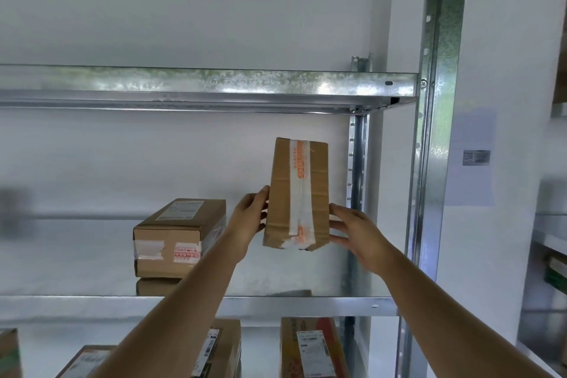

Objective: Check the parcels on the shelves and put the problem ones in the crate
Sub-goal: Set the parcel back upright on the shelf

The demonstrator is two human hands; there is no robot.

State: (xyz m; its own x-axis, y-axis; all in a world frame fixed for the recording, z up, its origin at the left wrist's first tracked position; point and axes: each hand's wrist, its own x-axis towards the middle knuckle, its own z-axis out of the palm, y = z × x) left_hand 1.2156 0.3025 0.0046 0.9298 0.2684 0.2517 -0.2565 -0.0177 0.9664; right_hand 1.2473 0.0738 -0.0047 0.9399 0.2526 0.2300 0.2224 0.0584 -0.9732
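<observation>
Up at the middle shelf (pixel 276 298), a taped parcel (pixel 296 196) is held on end, clear of the shelf; the left hand (pixel 250 218) and right hand (pixel 357 232) each have their grip pressed on its sides; another parcel (pixel 178 236) sits to the left.

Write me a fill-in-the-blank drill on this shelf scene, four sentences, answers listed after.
1. The held parcel is gripped by ____ hands, the left hand and the right hand.
2. The lettering on the tape along the held parcel is ____ in colour.
3. The parcel on the shelf sits to the ____ of the held one.
4. The shelf frame is made of ____.

Answers: both; orange; left; metal
</observation>
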